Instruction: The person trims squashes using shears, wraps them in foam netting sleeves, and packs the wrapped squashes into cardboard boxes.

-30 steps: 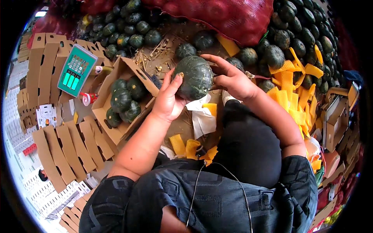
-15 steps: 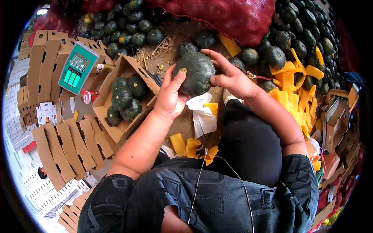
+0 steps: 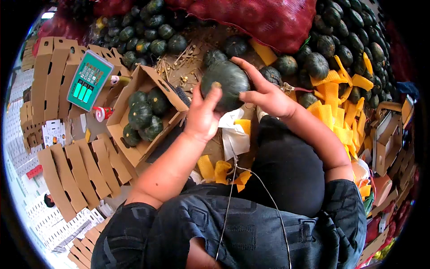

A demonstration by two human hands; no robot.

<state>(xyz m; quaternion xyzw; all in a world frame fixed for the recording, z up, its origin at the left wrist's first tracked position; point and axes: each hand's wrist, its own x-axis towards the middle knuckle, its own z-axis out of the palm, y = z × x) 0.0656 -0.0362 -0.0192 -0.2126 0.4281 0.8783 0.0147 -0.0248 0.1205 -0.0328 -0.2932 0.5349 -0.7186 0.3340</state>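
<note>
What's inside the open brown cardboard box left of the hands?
At least five round dark-green squashes lie in the box; whatever is beneath them is covered, unseen.

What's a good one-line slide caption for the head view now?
Left hand and right hand hold a dark green squash near a cardboard box of squashes.
</note>
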